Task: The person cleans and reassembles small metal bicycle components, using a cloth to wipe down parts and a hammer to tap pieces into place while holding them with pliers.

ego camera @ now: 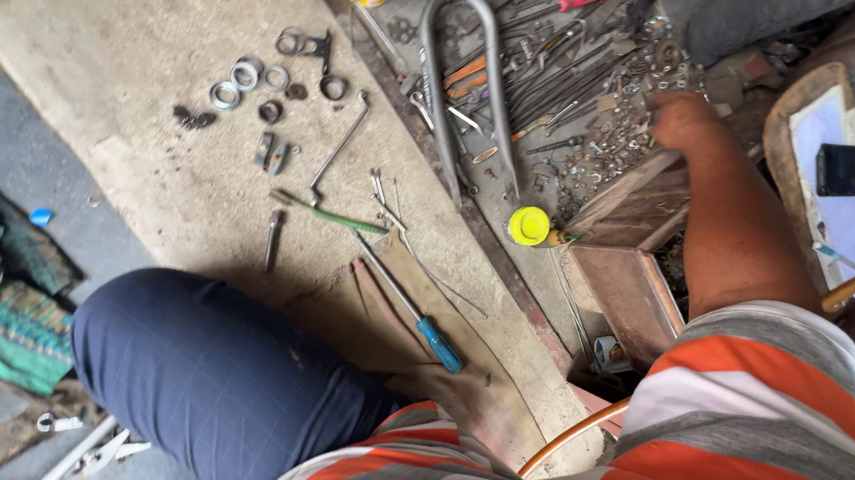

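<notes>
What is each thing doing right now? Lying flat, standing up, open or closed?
Right hand: reaching into the pile of small metal parts.
Blue-handled screwdriver: lying flat.
Yellow-capped bottle: cap on.
Bicycle fork: lying flat.
Metal rings: scattered loose.

screwdriver (pixel 411 309) left of bottle (pixel 529 226), rings (pixel 245 82) beyond

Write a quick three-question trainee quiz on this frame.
1. Multiple choice: the handle of the screwdriver is A red, B blue, C green.
2. True or false: the right hand grips the bicycle fork.
3. Fill in: the bottle next to the wooden box has a ___ cap.
Key: 1 B. 2 False: it reaches into the pile of nuts and washers. 3 Yellow.
</notes>
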